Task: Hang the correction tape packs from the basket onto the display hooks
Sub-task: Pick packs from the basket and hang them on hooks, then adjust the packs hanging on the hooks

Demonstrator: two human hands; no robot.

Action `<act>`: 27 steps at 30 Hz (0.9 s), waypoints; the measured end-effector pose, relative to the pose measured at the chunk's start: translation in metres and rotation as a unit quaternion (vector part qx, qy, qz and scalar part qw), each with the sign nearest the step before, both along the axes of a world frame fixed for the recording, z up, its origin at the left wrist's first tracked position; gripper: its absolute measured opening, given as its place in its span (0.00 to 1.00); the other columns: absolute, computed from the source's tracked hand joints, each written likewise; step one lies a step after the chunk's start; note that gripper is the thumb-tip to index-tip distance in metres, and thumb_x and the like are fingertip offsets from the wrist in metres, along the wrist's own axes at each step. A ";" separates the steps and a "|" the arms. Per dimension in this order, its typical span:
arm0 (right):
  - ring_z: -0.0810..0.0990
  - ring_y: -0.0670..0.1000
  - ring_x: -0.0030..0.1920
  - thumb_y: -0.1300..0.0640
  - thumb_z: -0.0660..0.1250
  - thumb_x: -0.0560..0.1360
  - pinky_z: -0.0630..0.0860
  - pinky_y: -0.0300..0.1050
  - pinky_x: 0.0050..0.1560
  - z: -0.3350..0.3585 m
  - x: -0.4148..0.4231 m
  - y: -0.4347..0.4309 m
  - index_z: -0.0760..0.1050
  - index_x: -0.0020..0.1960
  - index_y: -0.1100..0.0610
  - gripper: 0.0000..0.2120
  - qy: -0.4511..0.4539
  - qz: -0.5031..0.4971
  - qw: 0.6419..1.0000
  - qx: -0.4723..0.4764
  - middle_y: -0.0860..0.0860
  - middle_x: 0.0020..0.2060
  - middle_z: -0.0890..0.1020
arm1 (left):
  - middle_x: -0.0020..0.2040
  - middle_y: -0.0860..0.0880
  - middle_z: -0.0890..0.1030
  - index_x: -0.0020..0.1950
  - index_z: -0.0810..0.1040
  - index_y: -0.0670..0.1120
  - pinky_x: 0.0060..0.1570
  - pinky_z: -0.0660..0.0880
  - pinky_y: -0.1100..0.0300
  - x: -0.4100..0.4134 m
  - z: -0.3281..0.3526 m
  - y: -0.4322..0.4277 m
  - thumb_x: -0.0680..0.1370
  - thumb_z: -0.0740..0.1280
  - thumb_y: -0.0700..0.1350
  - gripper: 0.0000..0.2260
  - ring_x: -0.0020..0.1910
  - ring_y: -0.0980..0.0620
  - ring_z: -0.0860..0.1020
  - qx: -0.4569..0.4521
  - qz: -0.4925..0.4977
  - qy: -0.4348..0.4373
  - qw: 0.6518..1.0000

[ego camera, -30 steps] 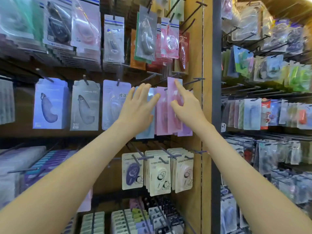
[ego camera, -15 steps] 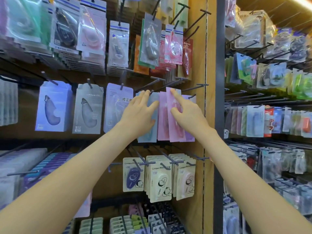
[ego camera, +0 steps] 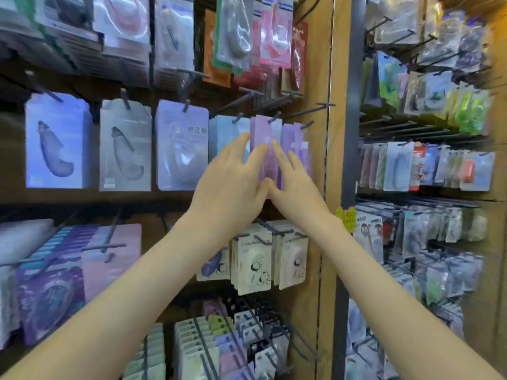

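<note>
**A:** Where's the pack?

**B:** The pink correction tape packs (ego camera: pixel 260 144) hang on a display hook (ego camera: pixel 274 117) in the middle row, between the pale blue packs (ego camera: pixel 227 130) and the lilac packs (ego camera: pixel 290 135). The basket isn't in view.

**A:** Step?

**B:** Looks like you're squaring the stack, and the hang itself seems done. Your left hand (ego camera: pixel 230 185) is flat with fingers straight and spread, tips on the pink and blue fronts. Your right hand (ego camera: pixel 297 187) is flat too, on pink and lilac. Your thumbs meet at the lower edge, and neither hand grips anything.

**A:** Next?

**B:** Probably lift off and go to the basket for another pack. It's blurred, so I can't confirm the seating on the hook.
</note>
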State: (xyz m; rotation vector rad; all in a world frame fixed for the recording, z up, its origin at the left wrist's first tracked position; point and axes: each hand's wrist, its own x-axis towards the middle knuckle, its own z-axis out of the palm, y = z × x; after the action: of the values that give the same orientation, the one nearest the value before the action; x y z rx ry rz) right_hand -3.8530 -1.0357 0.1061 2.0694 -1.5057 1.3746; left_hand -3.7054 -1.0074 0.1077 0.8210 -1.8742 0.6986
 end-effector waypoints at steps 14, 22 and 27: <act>0.76 0.54 0.55 0.56 0.60 0.77 0.70 0.41 0.51 -0.276 -0.126 0.151 0.74 0.65 0.62 0.19 0.061 -0.049 0.990 0.118 0.56 0.54 0.79 | 0.64 0.40 0.76 0.68 0.72 0.39 0.52 0.78 0.49 -0.114 -0.274 0.069 0.78 0.65 0.45 0.20 0.59 0.39 0.78 0.282 -0.174 -0.123 0.935; 0.77 0.58 0.52 0.59 0.61 0.72 0.75 0.48 0.49 -0.486 -0.270 0.241 0.75 0.62 0.65 0.20 0.022 -0.102 0.919 0.380 0.61 0.50 0.80 | 0.59 0.41 0.76 0.68 0.70 0.44 0.49 0.78 0.46 -0.259 -0.484 0.131 0.77 0.58 0.51 0.21 0.55 0.37 0.78 0.569 -0.145 -0.209 0.782; 0.81 0.63 0.50 0.54 0.55 0.74 0.81 0.53 0.43 -0.628 -0.328 0.291 0.73 0.65 0.62 0.23 -0.017 -0.096 0.858 0.505 0.60 0.52 0.80 | 0.69 0.44 0.71 0.73 0.67 0.44 0.56 0.73 0.53 -0.293 -0.621 0.177 0.81 0.60 0.44 0.20 0.63 0.41 0.75 0.686 -0.044 -0.244 0.684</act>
State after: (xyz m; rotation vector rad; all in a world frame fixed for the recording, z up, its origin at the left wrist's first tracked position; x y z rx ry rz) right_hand -4.1812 -0.7446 -0.5215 2.2360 -2.7515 0.5292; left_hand -3.9984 -0.8305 -0.5132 1.4897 -2.8137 -0.8923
